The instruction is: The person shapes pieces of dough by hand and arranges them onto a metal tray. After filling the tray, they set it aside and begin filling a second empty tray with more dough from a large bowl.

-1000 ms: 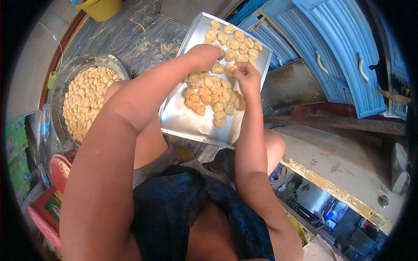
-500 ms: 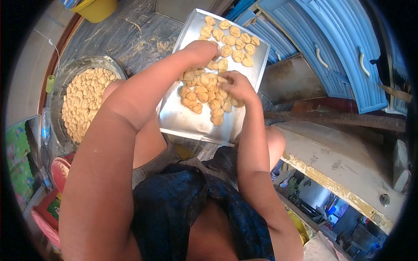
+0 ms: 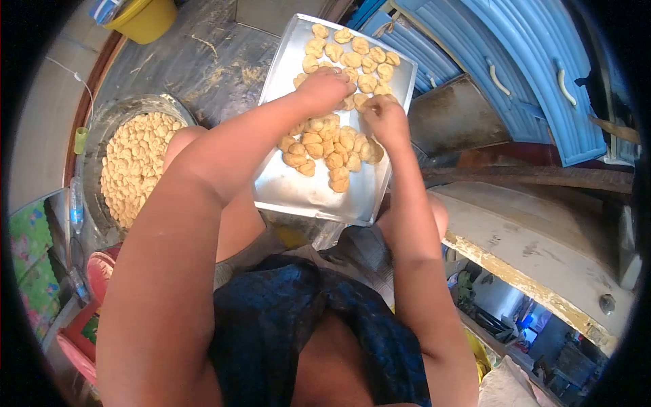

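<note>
A shallow metal tray [image 3: 298, 192] lies in front of me with round, folded dough pieces on it. Spaced-out pieces [image 3: 367, 83] sit in rough rows on its far part, and a loose pile of dough pieces [image 3: 314, 139] is heaped nearer to me. My left hand [image 3: 327, 89] is over the middle of the tray, its fingers curled down among the pieces; its fingertips are partly hidden. Close beside it, my right hand [image 3: 386, 122] has its fingers pinched together at a dough piece by the tray's right side.
On the left stands a large round basin [image 3: 102, 139] full of similar dough pieces. A yellow bucket [image 3: 146, 22] is at the upper left. Blue cabinet doors [image 3: 522, 74] and a worn pale ledge [image 3: 529, 251] line the right side. A plastic bottle [image 3: 76, 207] is at the far left.
My right hand has moved from the pile up to the row area, and its fingers have closed. My left hand has shifted slightly right and down, nearer to it.
</note>
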